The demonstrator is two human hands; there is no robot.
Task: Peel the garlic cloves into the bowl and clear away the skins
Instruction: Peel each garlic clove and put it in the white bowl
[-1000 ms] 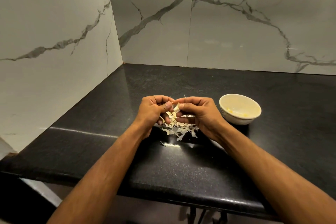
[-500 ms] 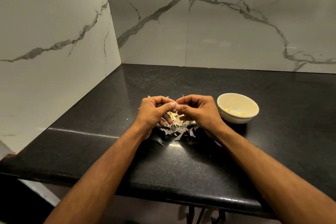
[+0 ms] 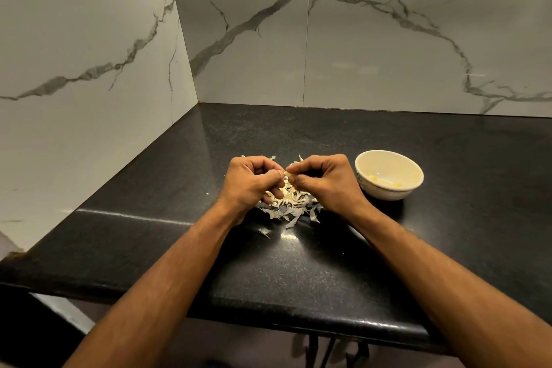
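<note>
My left hand (image 3: 249, 185) and my right hand (image 3: 324, 181) meet fingertip to fingertip above the counter, both pinching a small pale garlic clove (image 3: 287, 174), mostly hidden by the fingers. Below them lies a pile of papery garlic skins (image 3: 291, 206) on the black counter. A cream bowl (image 3: 388, 188) stands just right of my right hand, with a few yellowish peeled cloves (image 3: 373, 179) inside.
The black stone counter (image 3: 298, 272) sits in a corner, with marble walls at the left and the back. A few stray skin bits (image 3: 264, 232) lie in front of the pile. The counter's front edge is near my forearms.
Both hands stay together on the clove over the pile. The fingertips have shifted slightly, and the clove shows less than a second ago. The bowl has not moved.
</note>
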